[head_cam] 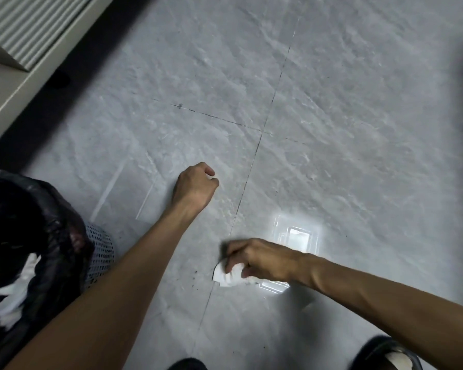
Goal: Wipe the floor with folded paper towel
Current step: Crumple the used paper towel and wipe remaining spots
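The floor (332, 129) is grey glossy tile with dark grout lines crossing near the middle. My right hand (259, 259) presses a folded white paper towel (226, 276) onto the floor beside a grout line, low in the view. Small dark specks lie on the tile just left of the towel. My left hand (195, 186) is a loose fist with nothing in it, knuckles resting on or just above the tile farther ahead.
A mesh waste bin (100, 252) lined with a black bag (24, 222) stands at the left, holding white paper scraps. A pale cabinet or wall base (19, 84) runs along the upper left. My dark shoes (385, 353) show at the bottom edge.
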Available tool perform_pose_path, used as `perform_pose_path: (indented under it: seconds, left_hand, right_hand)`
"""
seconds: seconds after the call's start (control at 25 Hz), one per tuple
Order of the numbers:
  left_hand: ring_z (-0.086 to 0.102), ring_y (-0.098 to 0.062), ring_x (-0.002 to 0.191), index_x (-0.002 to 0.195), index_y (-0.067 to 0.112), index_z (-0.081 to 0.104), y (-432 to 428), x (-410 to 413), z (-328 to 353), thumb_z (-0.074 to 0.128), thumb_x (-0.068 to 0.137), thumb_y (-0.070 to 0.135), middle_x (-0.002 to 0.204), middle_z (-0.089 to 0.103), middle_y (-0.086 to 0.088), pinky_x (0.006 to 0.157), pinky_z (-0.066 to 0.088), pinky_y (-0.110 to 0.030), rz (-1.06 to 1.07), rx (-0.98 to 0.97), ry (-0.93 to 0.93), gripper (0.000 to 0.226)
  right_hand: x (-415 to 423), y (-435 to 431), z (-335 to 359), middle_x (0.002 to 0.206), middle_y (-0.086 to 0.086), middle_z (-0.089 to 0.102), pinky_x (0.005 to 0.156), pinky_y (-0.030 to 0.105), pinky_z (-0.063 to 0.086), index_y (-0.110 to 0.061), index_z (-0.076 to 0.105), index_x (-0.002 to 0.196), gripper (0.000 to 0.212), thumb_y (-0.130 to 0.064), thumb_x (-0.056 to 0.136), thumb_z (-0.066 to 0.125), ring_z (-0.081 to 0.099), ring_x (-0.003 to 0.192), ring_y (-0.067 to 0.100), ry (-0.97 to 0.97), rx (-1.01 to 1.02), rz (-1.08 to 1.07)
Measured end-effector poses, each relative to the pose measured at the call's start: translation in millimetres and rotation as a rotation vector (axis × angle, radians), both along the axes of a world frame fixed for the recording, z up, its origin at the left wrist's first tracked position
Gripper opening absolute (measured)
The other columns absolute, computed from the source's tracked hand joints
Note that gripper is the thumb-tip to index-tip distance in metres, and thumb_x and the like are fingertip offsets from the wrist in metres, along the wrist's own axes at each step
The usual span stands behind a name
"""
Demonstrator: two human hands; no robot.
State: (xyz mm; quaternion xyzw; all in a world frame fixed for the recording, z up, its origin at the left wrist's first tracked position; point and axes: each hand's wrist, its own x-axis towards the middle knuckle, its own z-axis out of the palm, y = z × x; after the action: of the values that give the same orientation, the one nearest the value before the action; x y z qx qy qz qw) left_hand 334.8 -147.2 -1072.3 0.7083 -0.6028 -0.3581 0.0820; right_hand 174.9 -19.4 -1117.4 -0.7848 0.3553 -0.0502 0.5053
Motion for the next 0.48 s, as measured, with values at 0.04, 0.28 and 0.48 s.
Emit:
perform_pose_path:
  seconds: [0.04, 0.28, 0.48]
  left_hand:
    - [0.059, -0.023, 0.11, 0.113, 0.017, 0.064, 1, 3, -2, 0.058, 0.086, 0.022, 0.123, 0.063, -0.005, 0.091, 0.049, -0.032, 0.002, -0.001, -0.014, 0.028]
    - [0.058, -0.024, 0.111, 0.113, 0.017, 0.064, -1, 14, -5, 0.057, 0.087, 0.022, 0.123, 0.063, -0.006, 0.091, 0.048, -0.032, 0.032, -0.009, -0.031, 0.028]
    - [0.059, -0.023, 0.109, 0.115, 0.018, 0.062, -4, 8, -4, 0.055, 0.087, 0.022, 0.124, 0.061, -0.005, 0.088, 0.05, -0.033, 0.025, -0.016, -0.002, 0.029]
  right_hand:
    - [2, -5, -5, 0.114, 0.001, 0.059, 0.082, 0.033, 0.053, -0.012, 0.071, 0.104, 0.035, 0.008, 0.077, 0.061, 0.058, 0.101, 0.014, 0.023, -0.039, -0.005]
    - [-13, -94, -8, 0.094, 0.006, 0.065, 0.078, 0.031, 0.048, -0.012, 0.074, 0.091, 0.017, -0.007, 0.076, 0.071, 0.06, 0.091, 0.021, 0.117, -0.405, -0.52]
    - [-107, -94, -3, 0.096, 0.012, 0.07, 0.077, 0.029, 0.043, -0.012, 0.074, 0.096, 0.019, -0.014, 0.078, 0.069, 0.064, 0.089, 0.027, 0.307, -0.474, -1.126]
